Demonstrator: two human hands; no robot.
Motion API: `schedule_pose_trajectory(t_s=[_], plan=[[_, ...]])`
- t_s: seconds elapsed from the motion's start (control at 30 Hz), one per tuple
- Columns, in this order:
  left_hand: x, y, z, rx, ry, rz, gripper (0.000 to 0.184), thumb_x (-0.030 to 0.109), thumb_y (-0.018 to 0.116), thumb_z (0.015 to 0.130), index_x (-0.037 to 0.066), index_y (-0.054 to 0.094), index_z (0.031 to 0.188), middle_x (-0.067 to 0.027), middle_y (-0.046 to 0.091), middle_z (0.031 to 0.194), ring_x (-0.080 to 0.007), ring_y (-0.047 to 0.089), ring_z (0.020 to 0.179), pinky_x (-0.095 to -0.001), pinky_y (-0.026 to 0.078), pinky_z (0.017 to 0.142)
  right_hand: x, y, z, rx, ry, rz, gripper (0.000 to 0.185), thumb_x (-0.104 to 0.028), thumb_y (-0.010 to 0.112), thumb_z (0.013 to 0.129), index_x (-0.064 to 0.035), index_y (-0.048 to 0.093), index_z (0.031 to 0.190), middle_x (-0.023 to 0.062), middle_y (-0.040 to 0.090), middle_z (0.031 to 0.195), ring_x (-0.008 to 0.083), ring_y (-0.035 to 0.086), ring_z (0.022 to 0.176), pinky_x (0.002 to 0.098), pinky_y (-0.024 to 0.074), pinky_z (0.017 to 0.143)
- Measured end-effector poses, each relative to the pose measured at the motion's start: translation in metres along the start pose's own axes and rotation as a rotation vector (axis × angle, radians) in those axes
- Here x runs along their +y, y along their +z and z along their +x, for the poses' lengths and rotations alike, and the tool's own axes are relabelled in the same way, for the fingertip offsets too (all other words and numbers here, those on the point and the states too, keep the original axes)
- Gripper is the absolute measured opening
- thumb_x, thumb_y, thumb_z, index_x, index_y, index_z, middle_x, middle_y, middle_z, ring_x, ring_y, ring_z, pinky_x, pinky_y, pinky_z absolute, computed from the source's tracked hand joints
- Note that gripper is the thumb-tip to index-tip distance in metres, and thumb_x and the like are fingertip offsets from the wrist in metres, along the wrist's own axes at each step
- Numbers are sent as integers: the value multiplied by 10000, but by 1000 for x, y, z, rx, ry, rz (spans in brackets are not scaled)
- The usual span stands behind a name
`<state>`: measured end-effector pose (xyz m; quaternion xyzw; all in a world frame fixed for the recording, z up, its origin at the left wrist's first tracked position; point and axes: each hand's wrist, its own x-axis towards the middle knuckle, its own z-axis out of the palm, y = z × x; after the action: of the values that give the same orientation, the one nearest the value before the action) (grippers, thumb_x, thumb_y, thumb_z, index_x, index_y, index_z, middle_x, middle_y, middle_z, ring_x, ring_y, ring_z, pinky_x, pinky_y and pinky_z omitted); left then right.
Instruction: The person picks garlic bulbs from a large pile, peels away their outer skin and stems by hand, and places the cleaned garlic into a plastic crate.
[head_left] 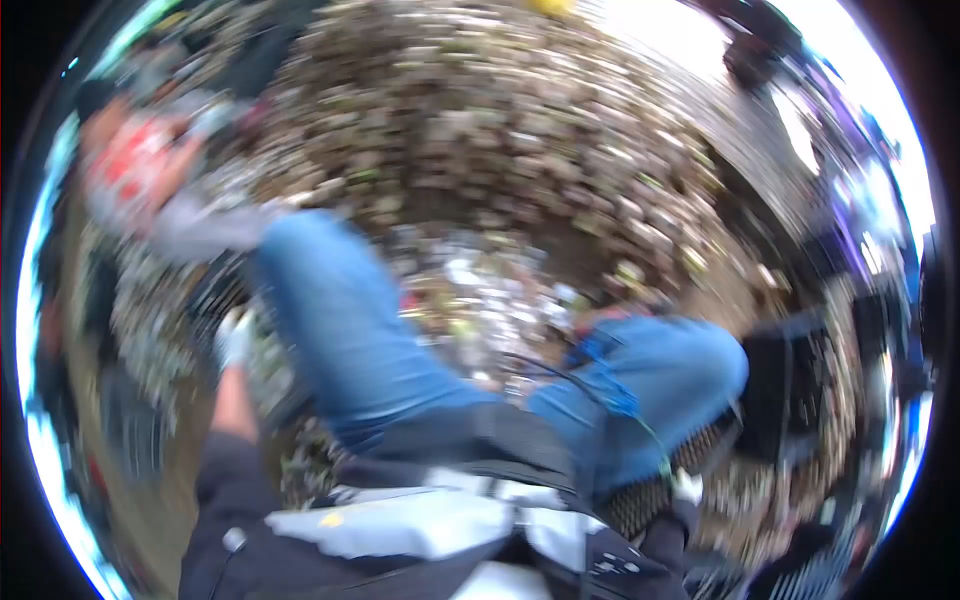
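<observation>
Dark jacket [265,570] foremost, blurred black latticed crates [635,508] beside 2 white-gloved hands [233,338] [688,487], openness and hold indiscernible.

Left hand [235,340] and right hand [687,487]: white gloves. Sleeves [235,485] near-black. Jeans [330,320] mid-blue. Cord [615,395] brighter blue, greenish lower down. Pile [480,130] mottled brown and tan, flecked green. Crate [785,390] black. Co-worker's shirt [135,170]: red blotches on pale ground; trousers [205,232] grey. Blur softens all patterns.

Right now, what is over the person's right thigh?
Bright blue strands show over the right thigh; whether they rest there is too blurred to tell. The patch directly beneath them is covered.
</observation>
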<state>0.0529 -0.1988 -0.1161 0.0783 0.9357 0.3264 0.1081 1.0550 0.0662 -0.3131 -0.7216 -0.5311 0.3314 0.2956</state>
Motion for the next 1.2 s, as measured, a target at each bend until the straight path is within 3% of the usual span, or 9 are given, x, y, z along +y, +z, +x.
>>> schedule_pose_trajectory(t_s=[0.1, 0.33, 0.43, 0.83, 0.97, 1.0, 1.03, 1.07, 1.2], plan=[[-81, 27, 41, -100, 33, 65, 352, 231, 632, 921, -8, 661, 1178, -108, 718, 1026, -188, 647, 892, -315, 501, 820, -36, 2, -13, 261, 427, -413, 320, -205, 786, 726, -8, 711, 967, 124, 717, 846, 245, 665, 802, 394, 522, 782], [-33, 22, 75, -147, 96, 7, 192, 170, 544, 977, 48, 644, 1086, -35, 674, 990, -162, 609, 839, -303, 497, 751, -39, -31, 29, 496, 538, 1, 292, 2, 752, 728, 28, 633, 994, 85, 649, 783, 181, 578, 634, 340, 487, 575], [-31, 43, 105, -166, -17, -694, 214, 211, 631, 944, 48, 666, 1079, -22, 670, 939, -147, 593, 827, -292, 474, 757, -49, -64, 70, 534, 518, 53, 463, -20, 750, 754, 51, 563, 1172, 83, 642, 815, 182, 582, 658, 325, 486, 580], [49, 48, 220, -25, 245, 181, 251, 225, 600, 977, 35, 657, 1131, -36, 664, 976, -154, 588, 849, -297, 475, 787, -81, -30, 105, 217, 355, -174, 368, -3, 717, 728, -14, 633, 1087, 77, 674, 899, 172, 606, 716, 323, 504, 651], [139, 52, 246, 15, 756, 236, 293, 231, 602, 980, 13, 653, 1168, -52, 663, 1015, -165, 589, 867, -313, 474, 820, 7, -54, 106, 152, 388, -290, 432, -80, 737, 761, 8, 609, 1164, 130, 687, 1006, 250, 653, 861, 372, 530, 783], [195, 59, 219, -76, 460, 68, 308, 243, 615, 974, 17, 663, 1177, -37, 657, 996, -123, 570, 785, -282, 474, 713, -20, -57, 113, 146, 435, -393, 456, -119, 739, 775, 15, 600, 1189, 139, 686, 1015, 260, 653, 873, 382, 528, 795], [217, 70, 235, 119, 909, 204, 307, 252, 622, 973, 44, 666, 1194, -11, 632, 957, -64, 498, 657, -230, 410, 553, -70, -55, 128, 145, 479, -491, 485, -157, 741, 790, 22, 590, 1214, 147, 686, 1024, 269, 652, 885, 392, 526, 806], [299, 78, 158, -40, 477, 144, 324, 260, 630, 969, 61, 662, 1222, -16, 643, 991, -39, 507, 690, -194, 401, 560, -116, -47, 142, 171, 529, -415, 595, -225, 730, 814, 44, 528, 1305, 202, 641, 1173, 311, 620, 1054, 411, 484, 933], [417, 138, 15, -314, 812, -197, 305, 161, 570, 994, 58, 631, 1275, -47, 661, 1206, -92, 613, 1074, -249, 500, 923, -293, 53, 224, 246, -389, -498, 633, -40, 620, 861, 51, 381, 1440, 262, 468, 1413, 325, 452, 1330, 378, 342, 1122]])
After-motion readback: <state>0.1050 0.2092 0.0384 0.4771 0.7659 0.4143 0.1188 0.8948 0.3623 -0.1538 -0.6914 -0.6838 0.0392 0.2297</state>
